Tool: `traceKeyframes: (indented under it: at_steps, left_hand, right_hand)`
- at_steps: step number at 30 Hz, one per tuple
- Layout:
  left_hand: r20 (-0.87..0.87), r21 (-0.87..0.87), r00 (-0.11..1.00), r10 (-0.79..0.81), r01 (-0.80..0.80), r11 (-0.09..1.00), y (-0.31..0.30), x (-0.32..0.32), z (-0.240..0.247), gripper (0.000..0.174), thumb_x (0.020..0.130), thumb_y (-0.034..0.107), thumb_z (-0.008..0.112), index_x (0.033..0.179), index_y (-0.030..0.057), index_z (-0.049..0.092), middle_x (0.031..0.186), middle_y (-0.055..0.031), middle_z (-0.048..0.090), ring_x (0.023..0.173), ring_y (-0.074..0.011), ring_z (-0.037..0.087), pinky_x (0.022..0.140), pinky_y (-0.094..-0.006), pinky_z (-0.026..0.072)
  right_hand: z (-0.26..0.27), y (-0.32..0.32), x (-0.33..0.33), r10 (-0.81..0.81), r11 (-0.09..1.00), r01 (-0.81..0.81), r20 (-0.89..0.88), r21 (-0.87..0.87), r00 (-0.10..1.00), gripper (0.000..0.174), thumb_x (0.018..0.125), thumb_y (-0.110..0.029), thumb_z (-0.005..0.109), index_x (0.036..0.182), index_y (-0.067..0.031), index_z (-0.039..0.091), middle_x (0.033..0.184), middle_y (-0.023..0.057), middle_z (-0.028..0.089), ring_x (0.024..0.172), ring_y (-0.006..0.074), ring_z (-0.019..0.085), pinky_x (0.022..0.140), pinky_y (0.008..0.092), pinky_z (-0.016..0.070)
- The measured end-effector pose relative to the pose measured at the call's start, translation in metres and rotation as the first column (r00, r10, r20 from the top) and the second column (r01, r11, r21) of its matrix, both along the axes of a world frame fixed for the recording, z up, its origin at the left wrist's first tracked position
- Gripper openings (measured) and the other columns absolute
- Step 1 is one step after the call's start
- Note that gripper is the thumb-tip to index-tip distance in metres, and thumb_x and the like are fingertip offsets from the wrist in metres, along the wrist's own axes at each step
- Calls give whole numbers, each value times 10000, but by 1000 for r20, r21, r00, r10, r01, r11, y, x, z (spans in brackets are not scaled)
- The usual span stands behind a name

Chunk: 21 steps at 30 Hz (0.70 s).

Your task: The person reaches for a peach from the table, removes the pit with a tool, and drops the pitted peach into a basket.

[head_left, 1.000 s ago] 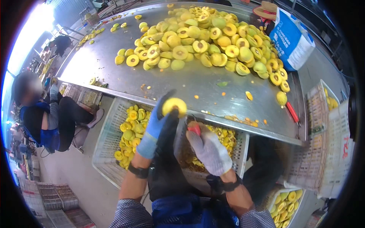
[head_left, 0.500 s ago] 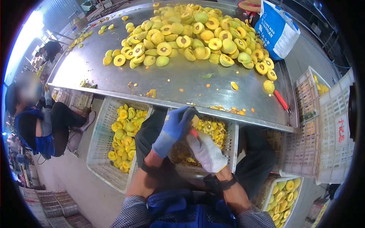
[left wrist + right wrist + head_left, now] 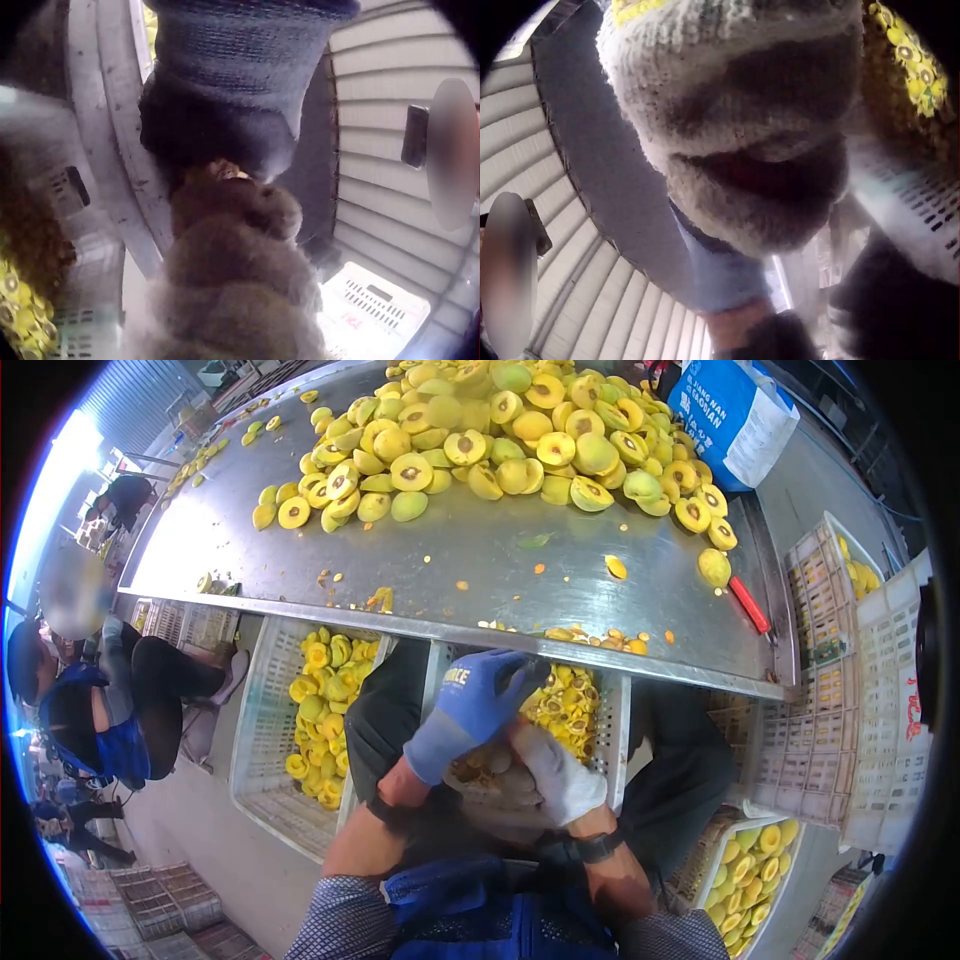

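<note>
Over the crate below the table edge, my two gloved hands meet. My left hand [image 3: 470, 710], in a blue glove with dark fingers, curls round a peach half that the head view hides; only a small pale-brown bit of it [image 3: 225, 169] peeks out in the left wrist view. Close beneath it, my right hand [image 3: 558, 775] in a white knit glove grips a red-handled tool, whose dark red handle [image 3: 759, 174] shows between the glove's folds in the right wrist view. The tool's tip is hidden. Halved yellow peaches [image 3: 465, 448] lie heaped on the metal table [image 3: 420, 545].
A crate [image 3: 612, 735] with pitted pieces stands below my hands, another crate [image 3: 262, 750] of peach halves to its left. A second red-handled tool [image 3: 750, 606] lies at the table's right. Stacked crates [image 3: 880, 750] and a blue-white bag [image 3: 735, 422] are right; a seated person [image 3: 115, 710] is left.
My left hand has brought the peach half, held up in view one second ago, down and right to the tool in my right hand. The right hand has moved slightly lower.
</note>
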<state>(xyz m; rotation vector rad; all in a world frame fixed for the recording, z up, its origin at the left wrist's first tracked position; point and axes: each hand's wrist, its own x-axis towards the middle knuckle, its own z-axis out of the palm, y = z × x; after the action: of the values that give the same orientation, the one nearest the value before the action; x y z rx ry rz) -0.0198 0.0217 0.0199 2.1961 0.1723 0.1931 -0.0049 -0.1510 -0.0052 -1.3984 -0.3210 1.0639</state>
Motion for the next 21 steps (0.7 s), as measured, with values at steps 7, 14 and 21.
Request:
traceKeyframes:
  at_steps: [7,14,21]
  left_hand:
    - [205,-738,979,-15,165,654,-2,-15,-5,399,1015,289,419,1081,-45,626,1034,-97,662,959,-150,604,865,-284,473]
    - [-181,-587,931,-318,157,795,6,-13,3,350,971,274,545,1049,-54,639,947,-65,676,882,-130,601,836,-269,479]
    - [-243,-855,970,-15,-207,476,-5,-41,-15,382,985,336,513,1112,-8,621,960,-63,657,897,-116,592,800,-260,488]
  right_hand:
    - [6,-10,-2,35,997,-11,-315,79,948,346,995,-344,451,941,-69,655,870,54,628,831,175,563,783,294,450]
    - [-2,0,-19,-22,985,5,96,171,995,470,927,-526,517,878,-66,596,652,4,500,574,98,454,530,240,347]
    - [-37,-34,-4,388,881,-395,81,262,918,356,887,-310,564,1083,-13,580,926,94,602,860,206,581,778,309,455]
